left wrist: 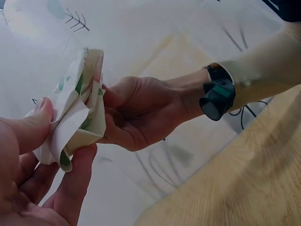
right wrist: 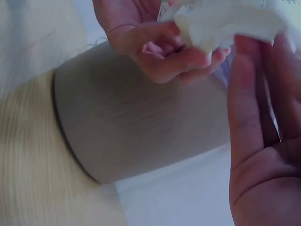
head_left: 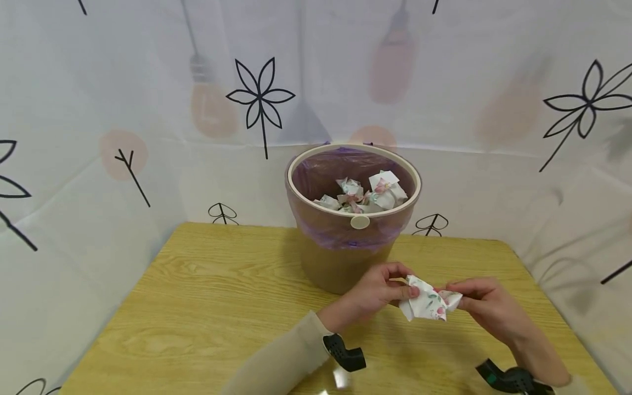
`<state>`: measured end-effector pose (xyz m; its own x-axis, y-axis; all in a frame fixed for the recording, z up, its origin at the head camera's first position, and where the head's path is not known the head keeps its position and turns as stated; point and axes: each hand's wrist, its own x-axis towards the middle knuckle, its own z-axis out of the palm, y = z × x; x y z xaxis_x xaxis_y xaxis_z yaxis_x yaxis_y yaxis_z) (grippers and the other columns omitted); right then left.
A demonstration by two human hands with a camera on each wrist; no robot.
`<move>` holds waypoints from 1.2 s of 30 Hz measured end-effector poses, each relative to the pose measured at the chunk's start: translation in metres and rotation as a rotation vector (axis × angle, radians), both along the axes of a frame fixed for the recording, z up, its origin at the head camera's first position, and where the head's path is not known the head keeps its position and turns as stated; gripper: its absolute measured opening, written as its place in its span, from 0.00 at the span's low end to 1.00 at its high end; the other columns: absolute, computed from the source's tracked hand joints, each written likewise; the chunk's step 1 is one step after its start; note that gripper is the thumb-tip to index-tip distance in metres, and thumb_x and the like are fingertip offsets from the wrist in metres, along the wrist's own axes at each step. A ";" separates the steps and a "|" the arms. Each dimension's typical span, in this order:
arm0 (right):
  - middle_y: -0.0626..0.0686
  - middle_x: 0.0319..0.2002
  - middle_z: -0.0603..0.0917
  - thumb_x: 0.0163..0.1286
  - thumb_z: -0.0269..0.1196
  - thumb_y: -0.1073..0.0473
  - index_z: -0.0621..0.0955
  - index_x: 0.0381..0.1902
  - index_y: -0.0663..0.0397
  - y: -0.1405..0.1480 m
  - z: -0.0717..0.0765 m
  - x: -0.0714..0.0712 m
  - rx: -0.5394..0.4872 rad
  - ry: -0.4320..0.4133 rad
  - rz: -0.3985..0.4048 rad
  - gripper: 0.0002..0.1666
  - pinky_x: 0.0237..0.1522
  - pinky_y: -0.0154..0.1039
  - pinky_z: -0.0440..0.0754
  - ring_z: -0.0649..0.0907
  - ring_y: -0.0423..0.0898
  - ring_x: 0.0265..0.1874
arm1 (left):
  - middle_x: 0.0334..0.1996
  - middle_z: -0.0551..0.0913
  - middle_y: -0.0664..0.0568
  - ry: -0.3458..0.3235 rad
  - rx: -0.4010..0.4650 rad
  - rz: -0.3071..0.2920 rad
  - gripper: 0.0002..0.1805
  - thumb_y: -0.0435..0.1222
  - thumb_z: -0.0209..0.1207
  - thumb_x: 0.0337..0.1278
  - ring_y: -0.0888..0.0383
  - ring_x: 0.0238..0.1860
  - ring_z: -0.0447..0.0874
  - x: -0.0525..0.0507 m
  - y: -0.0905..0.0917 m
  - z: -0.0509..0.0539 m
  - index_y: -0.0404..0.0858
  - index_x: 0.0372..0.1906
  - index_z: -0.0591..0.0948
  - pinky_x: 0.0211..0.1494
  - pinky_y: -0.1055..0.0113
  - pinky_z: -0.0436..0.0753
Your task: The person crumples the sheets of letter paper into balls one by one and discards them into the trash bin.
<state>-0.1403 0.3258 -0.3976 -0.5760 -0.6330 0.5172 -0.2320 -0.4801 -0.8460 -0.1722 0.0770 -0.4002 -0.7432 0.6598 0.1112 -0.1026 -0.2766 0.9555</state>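
Observation:
Between my two hands is a crumpled sheet of white paper (head_left: 425, 300) printed with pink flowers and green leaves. The left hand (head_left: 377, 291) pinches its left side, thumb on top, as the left wrist view also shows with the folded paper (left wrist: 75, 108). My right hand (head_left: 494, 307) pinches the opposite end between thumb and fingers. In the right wrist view the paper (right wrist: 230, 23) looks blurred, and part of it is cut off. Just behind the hands stands a brown bin (head_left: 326, 269) with a purple liner, holding several crumpled papers (head_left: 382, 192).
The bin rests on a wood-grain table (head_left: 197, 307), near its back edge. A pale cloth (head_left: 148, 71) with printed flowers and bulbs hangs behind and along the sides. Dark camera mounts (head_left: 345, 354) are strapped to both wrists.

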 end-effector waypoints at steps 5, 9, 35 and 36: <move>0.63 0.55 0.83 0.69 0.47 0.85 0.80 0.55 0.74 -0.014 0.007 -0.004 -0.036 0.148 0.031 0.22 0.45 0.40 0.83 0.82 0.53 0.51 | 0.34 0.80 0.57 -0.011 -0.037 -0.141 0.15 0.19 0.53 0.66 0.64 0.30 0.80 -0.001 -0.001 0.002 0.14 0.54 0.68 0.29 0.74 0.80; 0.65 0.53 0.81 0.66 0.53 0.85 0.82 0.51 0.74 -0.026 0.015 -0.002 -0.016 0.295 0.002 0.19 0.46 0.41 0.81 0.78 0.55 0.50 | 0.32 0.81 0.58 -0.022 -0.060 -0.215 0.15 0.19 0.51 0.67 0.65 0.29 0.79 -0.001 -0.002 0.003 0.13 0.55 0.67 0.28 0.74 0.79; 0.58 0.49 0.74 0.40 0.76 0.76 0.86 0.49 0.59 -0.040 0.021 0.001 0.456 0.609 -0.302 0.33 0.37 0.35 0.81 0.76 0.45 0.47 | 0.35 0.82 0.58 0.025 -0.162 -0.227 0.19 0.20 0.54 0.66 0.66 0.33 0.79 -0.033 -0.014 -0.015 0.17 0.60 0.72 0.35 0.74 0.79; 0.56 0.47 0.74 0.39 0.77 0.74 0.86 0.47 0.57 -0.042 0.020 0.002 0.461 0.611 -0.318 0.31 0.35 0.35 0.81 0.76 0.44 0.44 | 0.35 0.82 0.58 0.036 -0.164 -0.223 0.18 0.20 0.55 0.66 0.66 0.33 0.80 -0.033 -0.013 -0.015 0.17 0.59 0.72 0.35 0.75 0.79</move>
<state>-0.1388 0.2838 -0.3773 -0.4652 -0.7123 0.5256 -0.7809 0.0505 -0.6226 -0.2049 0.0639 -0.4156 -0.5753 0.8179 0.0135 -0.1086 -0.0927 0.9898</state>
